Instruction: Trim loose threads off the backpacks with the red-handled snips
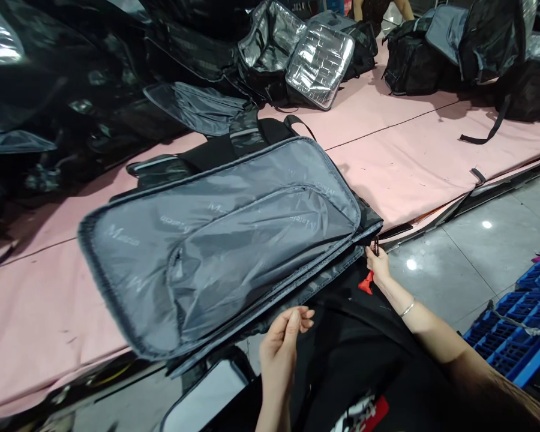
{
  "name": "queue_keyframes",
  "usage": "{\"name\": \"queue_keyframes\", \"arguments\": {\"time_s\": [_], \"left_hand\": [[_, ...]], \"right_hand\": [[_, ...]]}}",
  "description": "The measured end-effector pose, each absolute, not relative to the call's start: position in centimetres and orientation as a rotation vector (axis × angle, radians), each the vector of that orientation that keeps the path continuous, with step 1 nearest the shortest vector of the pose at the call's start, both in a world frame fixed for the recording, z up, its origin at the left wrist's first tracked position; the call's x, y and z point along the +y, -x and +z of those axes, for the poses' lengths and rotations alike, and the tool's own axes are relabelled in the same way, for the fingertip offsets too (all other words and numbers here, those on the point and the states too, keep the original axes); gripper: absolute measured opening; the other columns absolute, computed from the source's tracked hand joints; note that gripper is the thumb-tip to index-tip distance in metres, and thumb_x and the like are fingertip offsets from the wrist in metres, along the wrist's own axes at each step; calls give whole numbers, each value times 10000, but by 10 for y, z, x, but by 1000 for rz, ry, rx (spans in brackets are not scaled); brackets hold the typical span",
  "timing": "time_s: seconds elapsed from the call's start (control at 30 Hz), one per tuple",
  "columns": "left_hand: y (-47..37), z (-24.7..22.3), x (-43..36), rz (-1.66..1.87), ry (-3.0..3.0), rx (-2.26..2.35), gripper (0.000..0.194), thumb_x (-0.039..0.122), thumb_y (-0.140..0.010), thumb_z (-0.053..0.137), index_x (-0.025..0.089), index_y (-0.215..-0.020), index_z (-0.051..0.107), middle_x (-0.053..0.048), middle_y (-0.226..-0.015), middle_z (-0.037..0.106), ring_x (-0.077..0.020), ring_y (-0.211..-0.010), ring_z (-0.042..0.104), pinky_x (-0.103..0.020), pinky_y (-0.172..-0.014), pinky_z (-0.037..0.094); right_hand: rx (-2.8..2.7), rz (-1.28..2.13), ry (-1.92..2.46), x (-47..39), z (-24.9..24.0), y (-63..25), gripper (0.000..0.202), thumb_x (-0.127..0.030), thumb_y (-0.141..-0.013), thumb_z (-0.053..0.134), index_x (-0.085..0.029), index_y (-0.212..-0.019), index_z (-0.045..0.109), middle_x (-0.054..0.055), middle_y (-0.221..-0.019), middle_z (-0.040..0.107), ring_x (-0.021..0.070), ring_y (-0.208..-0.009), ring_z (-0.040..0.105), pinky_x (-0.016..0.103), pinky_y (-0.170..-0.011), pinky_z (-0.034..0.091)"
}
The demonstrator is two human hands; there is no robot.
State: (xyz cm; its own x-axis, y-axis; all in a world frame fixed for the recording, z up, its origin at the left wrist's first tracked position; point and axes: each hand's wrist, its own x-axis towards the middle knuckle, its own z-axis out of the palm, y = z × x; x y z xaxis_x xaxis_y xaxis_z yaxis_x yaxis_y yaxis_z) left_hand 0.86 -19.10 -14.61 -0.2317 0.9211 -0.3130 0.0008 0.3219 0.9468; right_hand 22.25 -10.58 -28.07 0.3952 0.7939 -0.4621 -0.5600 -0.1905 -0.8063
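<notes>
A backpack with a grey printed lining (234, 240) lies opened out across the table edge in front of me. My left hand (284, 342) is just below the bag's near edge, thumb and fingers curled together. Whatever they pinch, if anything, is too small to make out. At the bag's right corner, my right hand (378, 265) is closed around a small dark tool (377, 245), perhaps thread snips, largely hidden by the fingers. A red ribbon (366, 282) hangs from that hand.
A pink-covered table (400, 156) runs across the view. Black bags with silver linings (321, 63) stand along its far side, and more bags (450, 54) sit at right. Dark bags crowd the left. Blue plastic pallets (499, 330) lie on the floor at right. Another person's arm (404, 9) shows behind.
</notes>
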Motion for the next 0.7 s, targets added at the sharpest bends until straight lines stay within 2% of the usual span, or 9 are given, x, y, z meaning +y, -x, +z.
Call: {"name": "queue_keyframes", "arguments": {"time_s": [0.07, 0.17, 0.23, 0.43, 0.7], "left_hand": [[-3, -156, -196, 1074, -729, 1529, 410, 478, -621, 710, 117, -804, 649, -65, -737, 674, -138, -617, 584, -266, -621, 482], [11, -177, -202, 1084, -496, 1552, 445, 457, -532, 764, 113, -786, 639, -58, -721, 665, -127, -584, 578, -254, -579, 481], [23, -193, -206, 1126, -383, 1613, 454, 428, -493, 777, 114, -786, 628, -56, -736, 659, -122, -569, 574, -253, -559, 479], [57, -233, -216, 1302, -241, 1887, 429, 394, -533, 731, 140, -839, 572, -22, -787, 627, -65, -520, 537, -194, -502, 417], [72, -269, -208, 1349, -350, 2008, 411, 408, -536, 721, 124, -784, 557, -1, -702, 607, -74, -492, 510, -194, -473, 364]], "right_hand": [[-237, 1253, 1232, -107, -282, -225, 399, -403, -573, 717, -202, -702, 396, -119, -505, 369, 13, -356, 175, 169, -336, 125], [-236, 1277, 1192, -109, -283, -229, 415, -398, -556, 738, -190, -699, 408, -89, -575, 448, -1, -357, 193, 163, -333, 135], [-236, 1296, 1176, -111, -284, -230, 424, -390, -551, 756, -187, -699, 415, -87, -581, 450, -4, -354, 206, 158, -329, 144], [-252, 1335, 1152, -114, -289, -232, 461, -381, -538, 800, -181, -721, 427, -99, -588, 448, -16, -353, 194, 142, -319, 162], [-312, 1328, 1175, -114, -283, -230, 475, -384, -530, 804, -178, -722, 421, -94, -616, 447, -16, -359, 208, 137, -316, 189]]}}
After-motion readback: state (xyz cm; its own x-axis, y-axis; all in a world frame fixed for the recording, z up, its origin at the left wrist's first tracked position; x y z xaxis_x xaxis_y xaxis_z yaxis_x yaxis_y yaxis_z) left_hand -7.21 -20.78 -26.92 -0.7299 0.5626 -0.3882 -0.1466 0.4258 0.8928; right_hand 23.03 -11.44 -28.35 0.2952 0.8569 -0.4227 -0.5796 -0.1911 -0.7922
